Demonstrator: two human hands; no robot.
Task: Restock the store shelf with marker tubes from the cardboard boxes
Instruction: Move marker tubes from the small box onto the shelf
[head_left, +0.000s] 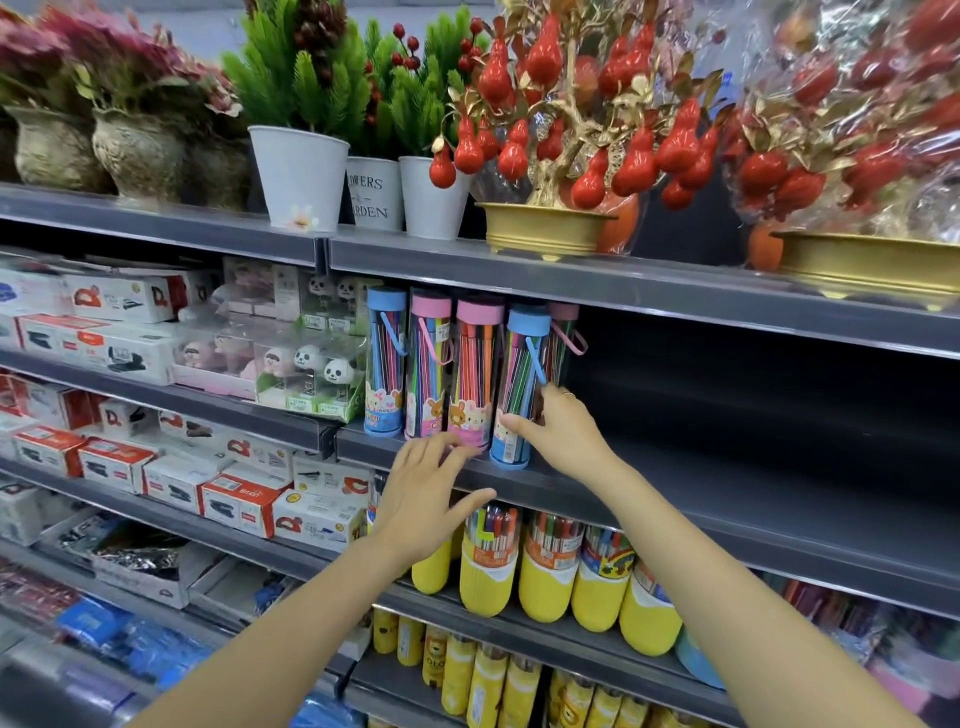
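Five marker tubes stand upright in a row at the left end of the dark grey shelf (727, 483), close to its front edge. From the left: a blue-capped tube (385, 358), a pink-capped tube (429, 364), a second pink-capped tube (475, 369), a second blue-capped tube (522, 384) right at the front lip, and behind it a pink-capped tube at the back (563, 338), mostly hidden. To the right of them the shelf runs on dark towards its far end.

The right hand (558, 431) reaches in from below and holds the second blue-capped tube low on its right side, thumb across the front near the base and fingers wrapped round the back. The left hand (423, 499) hovers just in front of the shelf's edge, below the two pink-capped tubes, fingers spread and relaxed, gripping nothing; its fingertips are near the base of the second pink-capped tube, though I cannot tell whether they touch it.

On the shelf below stand yellow marker tubes (545, 577) in a row. The top shelf carries white flower pots (298, 176) with green plants and a gold tree with red gourds (571, 130).
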